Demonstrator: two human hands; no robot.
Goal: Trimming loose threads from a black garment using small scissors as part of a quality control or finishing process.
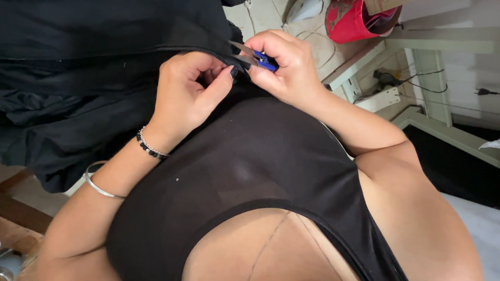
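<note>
Black top (250, 171) of the wearer filled the near foreground. Left wrist carried a silver bangle (99, 188) and a black bead bracelet (150, 147). Left hand (185, 99) pinched black garment fabric (94, 62) by its zipper seam (192, 50), fingers closed on cloth. Right hand (289, 67) was clamped on blue-handled thread snips (255, 57), blades at the seam. Red container (354, 21) sat far right, well apart.

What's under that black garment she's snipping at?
The black garment drapes over whatever bears it, so that support is hidden. Below its lower left edge a strip of brown wood shows. The left hand pinches the fabric; the right hand holds blue snips.
</note>
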